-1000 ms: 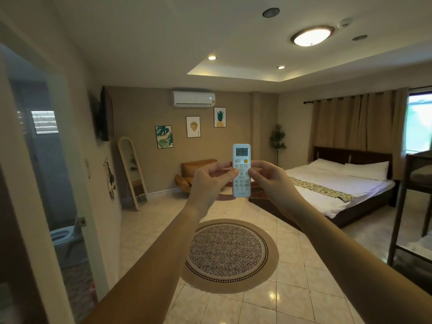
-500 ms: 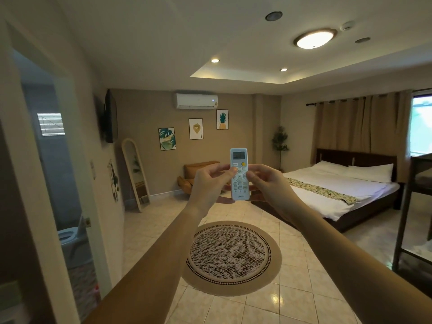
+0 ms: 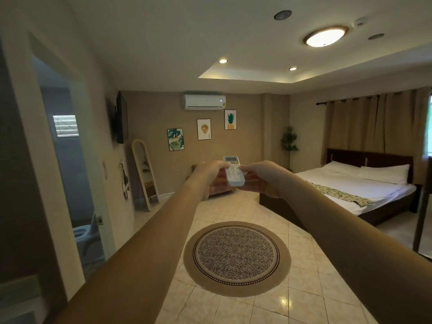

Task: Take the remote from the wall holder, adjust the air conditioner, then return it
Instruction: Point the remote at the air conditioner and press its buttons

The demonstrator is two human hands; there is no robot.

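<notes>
Between both hands (image 3: 236,177), the remote (image 3: 233,170) sits gripped.

A home bedroom: made bed (image 3: 364,183), curtains (image 3: 374,122), floor mirror (image 3: 145,174), framed prints (image 3: 203,129), round rug (image 3: 236,258).

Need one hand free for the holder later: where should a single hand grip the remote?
Grip the remote by its long side edges on the lower half, coming from below and behind. It is slim, tilted with its display end up toward the air conditioner, so the keys stay clear. Now the left hand and right hand pinch its sides.
</notes>
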